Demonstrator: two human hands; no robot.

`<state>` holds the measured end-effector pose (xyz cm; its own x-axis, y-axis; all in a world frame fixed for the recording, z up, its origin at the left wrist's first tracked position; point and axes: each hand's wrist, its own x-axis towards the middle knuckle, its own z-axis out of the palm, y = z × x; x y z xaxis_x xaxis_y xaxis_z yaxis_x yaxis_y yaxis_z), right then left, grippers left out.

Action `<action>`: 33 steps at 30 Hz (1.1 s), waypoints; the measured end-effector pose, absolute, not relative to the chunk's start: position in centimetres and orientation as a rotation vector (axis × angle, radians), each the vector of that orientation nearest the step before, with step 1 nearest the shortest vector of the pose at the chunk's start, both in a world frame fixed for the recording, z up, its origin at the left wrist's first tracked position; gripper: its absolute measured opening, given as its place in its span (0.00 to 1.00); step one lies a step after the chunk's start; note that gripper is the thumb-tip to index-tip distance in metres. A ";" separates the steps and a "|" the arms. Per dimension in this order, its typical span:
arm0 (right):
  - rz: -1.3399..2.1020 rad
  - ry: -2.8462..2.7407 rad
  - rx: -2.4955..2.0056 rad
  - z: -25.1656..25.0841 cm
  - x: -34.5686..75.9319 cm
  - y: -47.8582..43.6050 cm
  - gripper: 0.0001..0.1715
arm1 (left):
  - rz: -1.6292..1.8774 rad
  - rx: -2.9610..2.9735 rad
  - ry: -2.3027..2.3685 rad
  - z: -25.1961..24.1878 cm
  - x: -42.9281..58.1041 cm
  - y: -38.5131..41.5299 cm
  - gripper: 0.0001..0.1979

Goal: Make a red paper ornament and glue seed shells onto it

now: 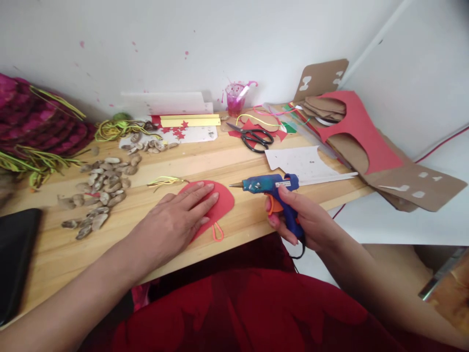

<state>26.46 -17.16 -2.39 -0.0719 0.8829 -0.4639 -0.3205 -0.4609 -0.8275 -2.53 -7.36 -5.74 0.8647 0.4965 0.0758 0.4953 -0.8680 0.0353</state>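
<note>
Under my left hand [183, 215] lies a rounded red paper piece [223, 198], pressed to the table with fingers stretched flat across it. An orange cord loop [218, 232] sticks out from its near edge, and a yellow-green thread tassel [166, 182] lies at its far left edge. My right hand [293, 215] grips a blue glue gun [271, 185] by the handle, with fingers at the orange trigger [275, 204]. The metal nozzle points left, just beside the red paper; I cannot tell whether it touches.
Peanut shells [106, 183] are heaped at left, near a black device [16, 259]. Black-handled scissors [252, 137], small red stars [179, 131] and a pink-stained cup [235, 100] stand or lie toward the wall. Cut red paper [377, 132] and brown cardboard [421, 183] are at right.
</note>
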 end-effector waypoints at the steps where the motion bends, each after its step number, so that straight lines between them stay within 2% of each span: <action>1: 1.694 -0.636 -1.266 -2.4 26.2 -17.1 0.29 | 0.133 3.023 0.793 -5.5 -2.4 -7.4 0.25; 13: 1.732 -0.498 -1.171 -2.5 25.1 -16.9 0.27 | 0.100 2.938 0.699 -4.6 -2.1 -8.5 0.26; 18: 1.746 -0.479 -1.145 -2.8 25.2 -16.9 0.27 | 0.166 2.755 0.761 -4.7 -2.8 -8.1 0.31; 23: 1.734 -0.496 -1.117 -2.7 25.2 -16.9 0.26 | 0.300 2.823 0.824 -6.4 -2.9 -7.4 0.30; 33: 1.749 -0.503 -1.109 -3.0 25.6 -16.9 0.27 | 0.184 2.928 0.859 -5.3 -2.3 -7.4 0.28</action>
